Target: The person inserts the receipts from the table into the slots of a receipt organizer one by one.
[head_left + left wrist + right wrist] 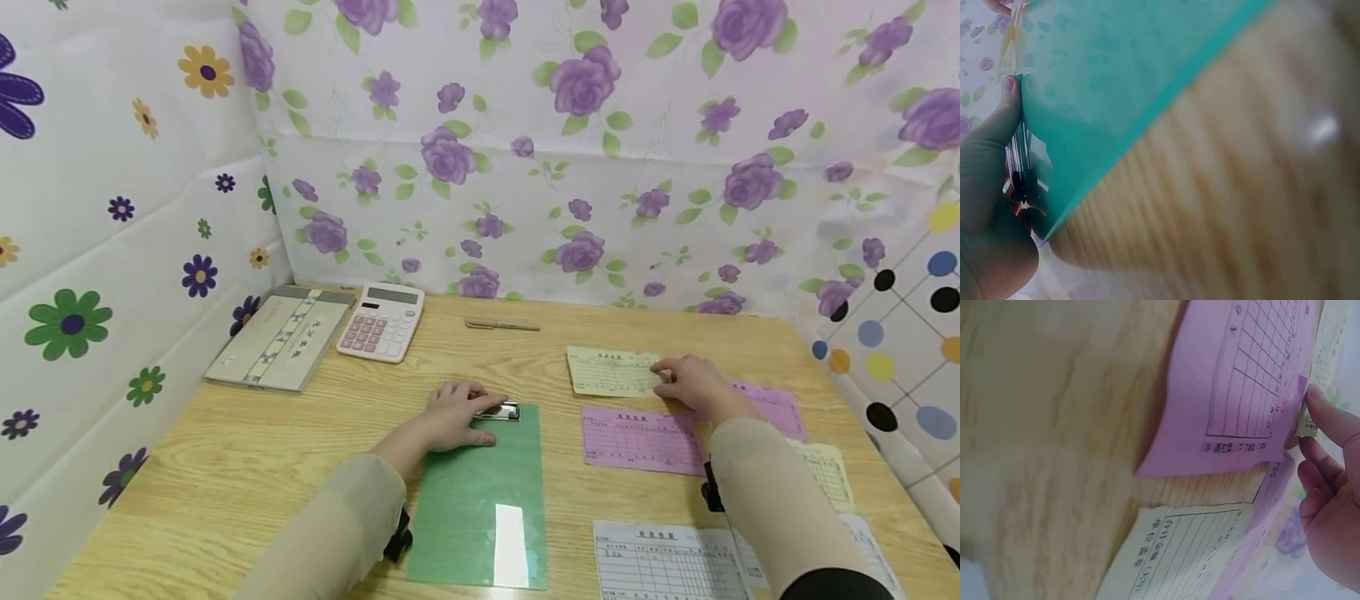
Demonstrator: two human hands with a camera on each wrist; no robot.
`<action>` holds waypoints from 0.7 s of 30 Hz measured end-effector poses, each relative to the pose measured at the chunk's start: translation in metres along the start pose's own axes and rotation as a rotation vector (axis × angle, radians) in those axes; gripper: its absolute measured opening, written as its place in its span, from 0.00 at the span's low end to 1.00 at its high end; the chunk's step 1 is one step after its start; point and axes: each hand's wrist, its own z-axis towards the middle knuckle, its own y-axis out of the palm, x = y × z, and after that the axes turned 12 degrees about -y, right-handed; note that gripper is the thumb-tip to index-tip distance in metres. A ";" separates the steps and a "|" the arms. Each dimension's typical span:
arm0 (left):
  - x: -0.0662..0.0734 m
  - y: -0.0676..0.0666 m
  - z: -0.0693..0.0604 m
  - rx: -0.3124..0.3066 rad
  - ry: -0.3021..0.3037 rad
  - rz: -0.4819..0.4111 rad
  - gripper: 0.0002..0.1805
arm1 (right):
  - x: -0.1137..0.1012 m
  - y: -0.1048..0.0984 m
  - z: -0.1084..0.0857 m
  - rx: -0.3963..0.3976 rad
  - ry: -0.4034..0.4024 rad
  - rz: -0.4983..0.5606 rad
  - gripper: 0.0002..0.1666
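A green clipboard (480, 500) lies on the table in front of the person. The left hand (454, 417) rests on its top left corner, thumb on the board and fingers by the metal clip (504, 410); in the left wrist view the hand (997, 181) lies along the board's (1085, 112) clip edge. To the right, the right hand (696, 385) pinches the right edge of the upper yellow slip (611, 372). In the right wrist view, thumb and fingers of the hand (1335, 487) hold the yellow slip's corner (1307, 425), beside a pink slip (1229, 381).
A pink slip (637, 437) and a white form (667, 562) lie below the yellow one, with more slips (825, 467) partly under the right forearm. A pen (502, 325), a calculator (381, 323) and a bound book (281, 342) are at the back.
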 end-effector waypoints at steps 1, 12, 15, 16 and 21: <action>0.000 0.000 0.000 0.000 -0.001 -0.001 0.39 | 0.000 0.000 0.000 -0.001 0.002 0.000 0.28; 0.001 -0.003 -0.002 -0.008 0.009 -0.032 0.38 | -0.002 -0.001 -0.002 -0.010 0.026 0.134 0.28; 0.001 -0.003 -0.002 -0.008 0.011 -0.031 0.38 | -0.004 -0.004 -0.006 0.015 0.037 0.218 0.26; 0.001 -0.003 -0.002 -0.007 0.012 -0.030 0.38 | -0.004 -0.005 -0.007 0.027 0.041 0.246 0.26; -0.001 -0.001 -0.001 -0.007 0.007 -0.019 0.38 | -0.007 -0.009 -0.011 0.085 0.063 0.387 0.25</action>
